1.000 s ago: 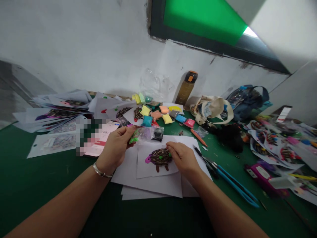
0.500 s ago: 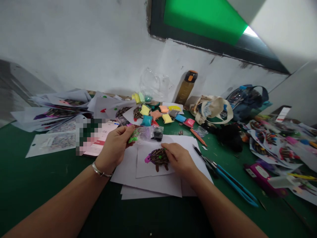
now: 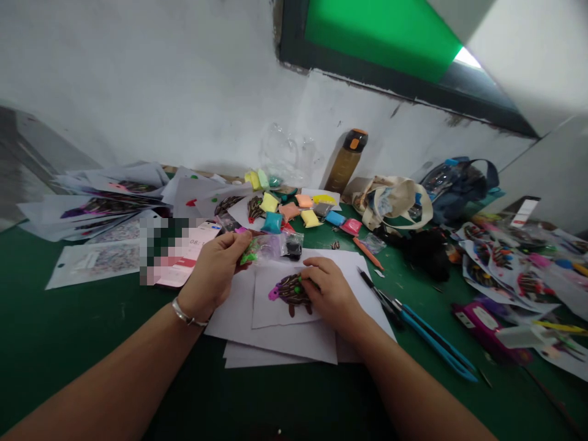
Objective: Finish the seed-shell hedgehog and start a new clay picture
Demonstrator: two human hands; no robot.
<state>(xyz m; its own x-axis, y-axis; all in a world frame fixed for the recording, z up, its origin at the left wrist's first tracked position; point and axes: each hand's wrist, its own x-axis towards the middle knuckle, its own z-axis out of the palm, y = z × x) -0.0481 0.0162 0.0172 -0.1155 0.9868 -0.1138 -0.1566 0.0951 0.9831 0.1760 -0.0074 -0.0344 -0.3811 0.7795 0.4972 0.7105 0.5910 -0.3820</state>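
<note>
Here, ridged animal [image 3: 288, 289], crinkly plastic packet [image 3: 250, 252]

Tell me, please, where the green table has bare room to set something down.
The table looks largely bare between the left forearm and white packet, and in front of the stacked paper. It is crowded behind that paper with coloured packets, and at far right with decorated papers.

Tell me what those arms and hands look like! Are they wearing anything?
The left arm and right arm have no sleeves in view. A shiny, silvery bangle curves around the left wrist, but the right wrist has nothing on it. The left hand and right hand wear no gloves.
</note>
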